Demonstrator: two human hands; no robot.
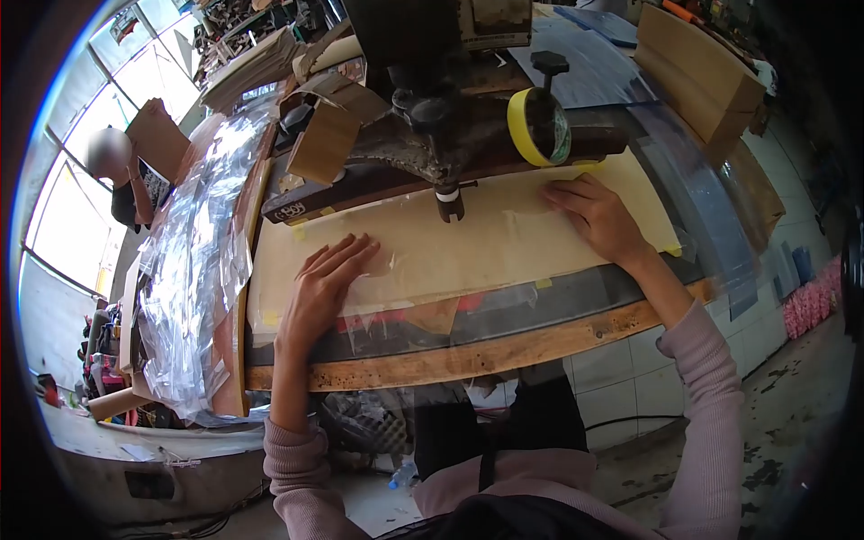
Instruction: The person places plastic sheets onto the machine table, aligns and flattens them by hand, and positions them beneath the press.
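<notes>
- spreading the left hand palm down on the near left part of a long, pale cream rectangular sheet, with fingers extended toward the far edge; gripping nothing, apparently just weighing the sheet down.
- resting the right hand near the sheet's far right corner, fingers lightly bent and pointing inward, also clamped on nothing; well apart from the left hand, probably to keep both ends flat and even.
- lying lengthwise across the surface, set back from its worn wooden front edge: the sheet, perhaps to leave room for the forearms.
- sticking out at the sheet's near right corner: a small bit of yellow tape, likely there to stop slipping.
- running along the sheet's far edge: a long, dark brown bar, possibly as a straight stop or weight.
- hanging above the sheet's far middle: a slotted metal tip under a black machine head, apparently clear of both hands.
- perched beside that head, toward the right: a yellow tape roll, perhaps for easy reach.
- piled along the left edge: crinkled clear plastic film, seemingly out of the hands' way.
</notes>
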